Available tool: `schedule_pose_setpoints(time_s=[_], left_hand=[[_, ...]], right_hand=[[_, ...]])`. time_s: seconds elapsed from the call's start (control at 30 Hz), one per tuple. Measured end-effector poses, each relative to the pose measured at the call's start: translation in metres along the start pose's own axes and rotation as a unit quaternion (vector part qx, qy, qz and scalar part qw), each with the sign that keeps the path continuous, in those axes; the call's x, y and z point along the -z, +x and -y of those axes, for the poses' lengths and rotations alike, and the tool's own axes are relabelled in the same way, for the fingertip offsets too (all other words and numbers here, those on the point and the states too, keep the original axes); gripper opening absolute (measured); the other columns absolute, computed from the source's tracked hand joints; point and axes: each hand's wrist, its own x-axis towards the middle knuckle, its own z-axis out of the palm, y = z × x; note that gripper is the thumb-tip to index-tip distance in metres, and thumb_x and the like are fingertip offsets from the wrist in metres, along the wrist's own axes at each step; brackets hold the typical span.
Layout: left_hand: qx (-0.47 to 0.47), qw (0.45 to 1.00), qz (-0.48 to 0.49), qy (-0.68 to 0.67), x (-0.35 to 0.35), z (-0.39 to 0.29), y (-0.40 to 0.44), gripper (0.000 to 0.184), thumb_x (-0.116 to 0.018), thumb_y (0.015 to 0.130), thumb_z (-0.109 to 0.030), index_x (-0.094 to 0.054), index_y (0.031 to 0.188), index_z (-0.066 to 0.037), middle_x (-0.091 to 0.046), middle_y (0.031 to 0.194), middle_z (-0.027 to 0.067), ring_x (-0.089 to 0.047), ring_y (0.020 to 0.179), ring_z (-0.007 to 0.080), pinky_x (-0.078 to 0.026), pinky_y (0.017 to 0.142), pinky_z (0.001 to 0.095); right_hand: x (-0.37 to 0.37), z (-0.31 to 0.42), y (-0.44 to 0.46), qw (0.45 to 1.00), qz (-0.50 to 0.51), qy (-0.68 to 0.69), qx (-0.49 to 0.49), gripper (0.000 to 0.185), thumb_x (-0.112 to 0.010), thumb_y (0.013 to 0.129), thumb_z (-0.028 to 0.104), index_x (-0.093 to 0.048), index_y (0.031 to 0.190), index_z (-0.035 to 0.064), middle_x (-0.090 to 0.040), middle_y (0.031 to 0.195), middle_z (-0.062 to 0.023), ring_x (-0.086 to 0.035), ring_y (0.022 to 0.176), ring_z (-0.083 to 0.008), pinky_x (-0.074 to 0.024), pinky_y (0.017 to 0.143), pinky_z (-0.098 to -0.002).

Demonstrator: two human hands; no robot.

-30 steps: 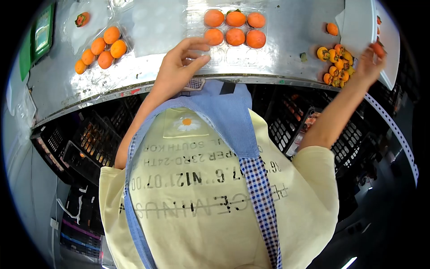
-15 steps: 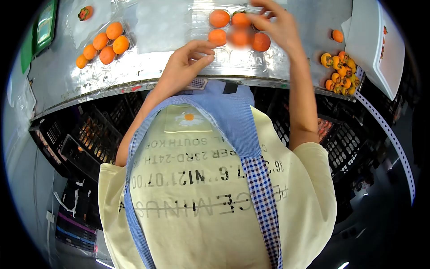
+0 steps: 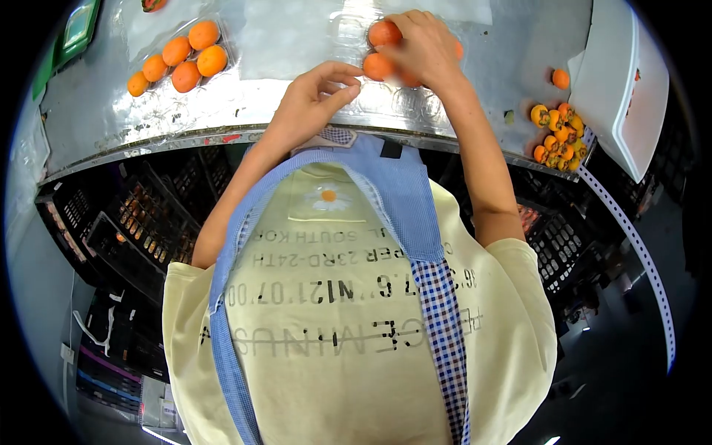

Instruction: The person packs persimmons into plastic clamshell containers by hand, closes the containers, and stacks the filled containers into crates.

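Note:
My left hand [image 3: 317, 96] is beside the left edge of a clear plastic tray [image 3: 356, 111], thumb and curved fingers apart, with nothing between them. Over the tray's fruit reaches my right hand [image 3: 424, 48], its thumb side blurred. Two orange persimmons, an upper one [image 3: 384, 33] and a lower one [image 3: 378, 67], show left of it. Others lie partly hidden under the palm and fingers, one peeking out at the right. Whether the fingers grip a fruit is hidden.
Another clear tray holds several persimmons [image 3: 176, 52] at the left. A single persimmon [image 3: 561, 78] and a pile of small ones [image 3: 558, 137] lie right, near a tilted white bin [image 3: 630, 96]. Black crates [image 3: 556, 248] stand below the metal table's edge [image 3: 245, 133].
My right hand has come from the white bin at the right, carrying a fruit, to the middle tray. My left hand keeps its pose. The view has shifted slightly.

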Motion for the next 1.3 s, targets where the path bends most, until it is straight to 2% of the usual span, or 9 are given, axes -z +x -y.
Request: schedule_pose_setpoints(time_s=[0.17, 0.23, 0.33, 0.5, 0.7, 0.9, 1.1, 1.2, 1.3], left_hand=[[0.003, 0.999, 0.007, -0.043, 0.003, -0.003, 0.002, 0.035, -0.062, 0.086, -0.015, -0.055, 0.119, -0.006, -0.06, 0.105, 0.008, -0.056, 0.087, 0.011, -0.048, 0.078, 0.025], [-0.023, 0.996, -0.047, -0.067, -0.001, -0.012, 0.001, 0.042, -0.065, 0.083, -0.013, -0.051, 0.122, -0.005, -0.057, 0.112, 0.0095, -0.057, 0.09, 0.0119, -0.048, 0.078, 0.0257], [-0.125, 0.984, -0.115, -0.053, -0.008, -0.032, 0.004, 0.054, -0.07, 0.078, -0.008, -0.047, 0.126, -0.005, -0.052, 0.122, 0.0104, -0.056, 0.095, 0.0141, -0.049, 0.079, 0.0274], [-0.271, 0.954, -0.125, 0.038, -0.006, -0.047, 0.009, 0.06, -0.075, 0.07, -0.006, -0.049, 0.125, -0.004, -0.051, 0.125, 0.0074, -0.055, 0.105, 0.0184, -0.048, 0.084, 0.0301], [-0.278, 0.948, -0.142, 0.063, -0.003, -0.039, 0.003, 0.055, -0.074, 0.073, -0.009, -0.052, 0.122, -0.004, -0.057, 0.118, 0.0076, -0.056, 0.104, 0.017, -0.046, 0.088, 0.0318], [-0.255, 0.957, -0.112, 0.08, 0.001, -0.036, -0.001, 0.056, -0.073, 0.075, -0.01, -0.05, 0.125, -0.004, -0.056, 0.119, 0.0082, -0.056, 0.105, 0.0174, -0.046, 0.088, 0.0318], [-0.223, 0.972, -0.05, -0.047, -0.002, -0.038, -0.005, 0.056, -0.069, 0.08, -0.01, -0.045, 0.13, -0.002, -0.052, 0.125, 0.0107, -0.052, 0.111, 0.0189, -0.046, 0.091, 0.0314], [-0.185, 0.965, -0.062, -0.176, -0.005, -0.032, -0.003, 0.051, -0.069, 0.08, -0.013, -0.049, 0.125, 0.001, -0.058, 0.115, 0.0133, -0.056, 0.105, 0.0189, -0.048, 0.086, 0.0311], [-0.168, 0.968, -0.08, -0.168, -0.003, -0.029, -0.001, 0.049, -0.068, 0.082, -0.014, -0.048, 0.123, 0.005, -0.057, 0.114, 0.0153, -0.057, 0.103, 0.0182, -0.049, 0.086, 0.0302]], right_hand=[[0.025, 0.005, -0.003, 0.978, 0.021, 0.18, -0.1, 0.037, -0.071, 0.069, 0.029, -0.067, 0.099, 0.0073, -0.064, 0.089, -0.0085, -0.06, 0.085, -0.0233, -0.0456, 0.078, -0.0358], [0.037, 0.009, -0.008, 0.911, 0.055, 0.348, -0.214, 0.037, -0.07, 0.074, 0.029, -0.067, 0.103, 0.0059, -0.065, 0.092, -0.008, -0.061, 0.086, -0.0192, -0.0468, 0.078, -0.0319], [0.05, 0.029, -0.016, 0.761, 0.019, 0.593, -0.264, 0.04, -0.068, 0.08, 0.028, -0.063, 0.109, 0.0004, -0.064, 0.098, -0.0089, -0.06, 0.091, -0.0154, -0.0469, 0.08, -0.028], [0.057, 0.062, -0.024, 0.597, 0.049, 0.765, -0.237, 0.048, -0.058, 0.087, 0.032, -0.055, 0.115, -0.0065, -0.061, 0.108, -0.0124, -0.059, 0.098, -0.0202, -0.0466, 0.086, -0.0348], [0.051, 0.076, -0.027, 0.579, 0.052, 0.773, -0.255, 0.048, -0.056, 0.088, 0.038, -0.058, 0.11, -0.0041, -0.062, 0.106, -0.0109, -0.058, 0.098, -0.019, -0.0443, 0.087, -0.0349], [0.045, 0.081, -0.033, 0.604, 0.076, 0.745, -0.274, 0.047, -0.049, 0.09, 0.043, -0.053, 0.115, 0.0035, -0.061, 0.104, -0.009, -0.058, 0.093, -0.015, -0.0476, 0.077, -0.0307], [0.043, 0.086, -0.034, 0.549, 0.092, 0.768, -0.317, 0.049, -0.044, 0.091, 0.05, -0.057, 0.109, 0.0059, -0.064, 0.093, -0.0075, -0.058, 0.082, -0.0131, -0.0437, 0.071, -0.0262], [0.046, 0.09, -0.035, 0.575, 0.095, 0.749, -0.315, 0.052, -0.043, 0.091, 0.051, -0.059, 0.106, 0.0042, -0.064, 0.09, -0.007, -0.057, 0.078, -0.0127, -0.0428, 0.07, -0.0255], [0.044, 0.082, -0.038, 0.624, 0.12, 0.703, -0.318, 0.053, -0.043, 0.091, 0.051, -0.06, 0.102, 0.0021, -0.064, 0.087, -0.0066, -0.057, 0.077, -0.0128, -0.0425, 0.067, -0.0256]])
